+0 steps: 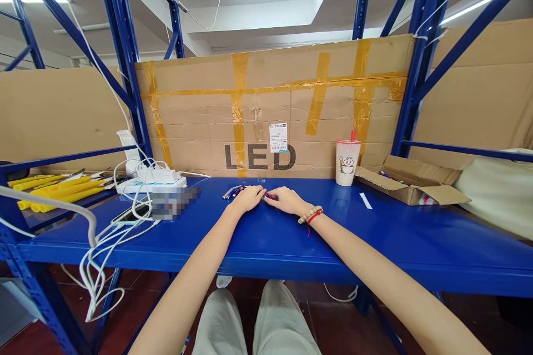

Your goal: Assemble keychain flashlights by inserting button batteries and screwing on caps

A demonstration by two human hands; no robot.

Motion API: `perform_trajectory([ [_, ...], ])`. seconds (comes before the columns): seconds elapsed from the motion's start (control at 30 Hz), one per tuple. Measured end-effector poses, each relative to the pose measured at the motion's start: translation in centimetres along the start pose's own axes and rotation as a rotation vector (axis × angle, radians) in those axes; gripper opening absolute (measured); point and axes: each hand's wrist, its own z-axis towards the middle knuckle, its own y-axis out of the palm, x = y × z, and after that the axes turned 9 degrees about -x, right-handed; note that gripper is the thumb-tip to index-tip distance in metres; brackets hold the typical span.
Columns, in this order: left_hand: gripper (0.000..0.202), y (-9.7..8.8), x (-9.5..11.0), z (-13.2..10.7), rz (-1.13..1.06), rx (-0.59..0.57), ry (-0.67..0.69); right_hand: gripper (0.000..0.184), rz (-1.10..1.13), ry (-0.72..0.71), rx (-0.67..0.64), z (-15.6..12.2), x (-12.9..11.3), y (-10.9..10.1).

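Several slim, dark blue-purple pens (234, 192) with silvery ends lie together near the back of the blue tabletop. My left hand (249, 198) rests over them, palm down, fingers curled inward and partly hiding them. Close beside it, my right hand (286, 201) pinches a purple piece (271, 196) that looks like the end of a pen. The fingertips of both hands almost meet. A beaded bracelet (310, 214) and a red cord circle my right wrist. How many pens lie beneath the fingers is hidden.
White cables (139, 208) and a power strip (166, 180) crowd the left, near yellow-handled tools (66, 191). A lidded cup (347, 163), a paper strip (365, 201) and an open cardboard box (416, 191) stand or lie rightward. A cardboard panel (200, 122) walls the back.
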Motion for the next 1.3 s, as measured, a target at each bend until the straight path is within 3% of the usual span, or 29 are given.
perform_trajectory([
  [1.3, 0.037, -0.04, 0.00, -0.04, -0.006, 0.007, 0.000, 0.033, 0.071, 0.032, -0.025, 0.03, -0.10, -0.06],
])
